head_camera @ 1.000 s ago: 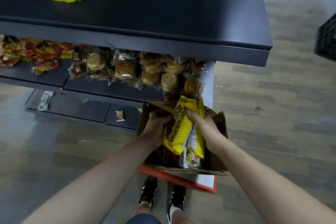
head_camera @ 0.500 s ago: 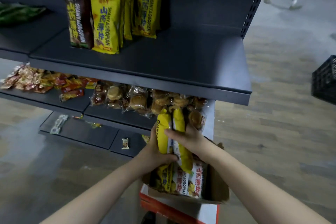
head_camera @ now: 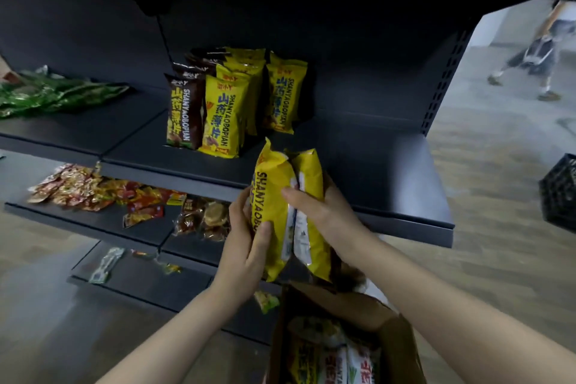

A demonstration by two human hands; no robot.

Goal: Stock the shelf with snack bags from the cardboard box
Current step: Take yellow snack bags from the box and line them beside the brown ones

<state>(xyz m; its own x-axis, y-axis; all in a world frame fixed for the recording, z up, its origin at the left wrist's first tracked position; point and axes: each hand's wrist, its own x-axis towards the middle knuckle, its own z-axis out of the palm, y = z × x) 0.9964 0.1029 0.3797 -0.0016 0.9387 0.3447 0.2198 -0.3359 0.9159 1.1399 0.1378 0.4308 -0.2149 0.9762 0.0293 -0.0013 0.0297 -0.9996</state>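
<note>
Cardboard box [head_camera: 402, 343] low in front, more bags inside. Above it, mid-carry: left hand [head_camera: 246, 246] and right hand [head_camera: 324, 212] both curled round two yellow snack bags [head_camera: 274, 196], held upright between them. Next, likely: lift onto the shelf [head_camera: 374, 165] and stand them right of the stocked row [head_camera: 224, 115].

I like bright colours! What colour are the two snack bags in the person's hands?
The snack bags are yellow with dark lettering, clearest in the head view.
</note>
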